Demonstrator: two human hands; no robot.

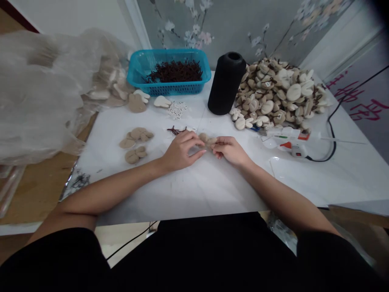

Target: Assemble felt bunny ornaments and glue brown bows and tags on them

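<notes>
My right hand (228, 150) pinches a small beige padded rabbit-shaped piece (203, 138) by its right end, above the white table. My left hand (184, 151) is at the piece's left side, thumb and fingers apart; whether a fingertip touches it I cannot tell. Just behind my left hand lie a few dark brown cords (176, 130). To the left are several beige rabbit-shaped pieces (139, 134), with another beige piece (132, 156) nearer me. Small white tags (177, 109) lie spread behind the cords.
A blue basket (133, 75) of brown cords stands at the back, near a black cylinder (224, 87). Finished-looking rabbit pieces (273, 95) are heaped at the back right. A glue gun (285, 133) and its power switch (299, 151) trail a black cable. A plastic bag (45, 101) bulges at left.
</notes>
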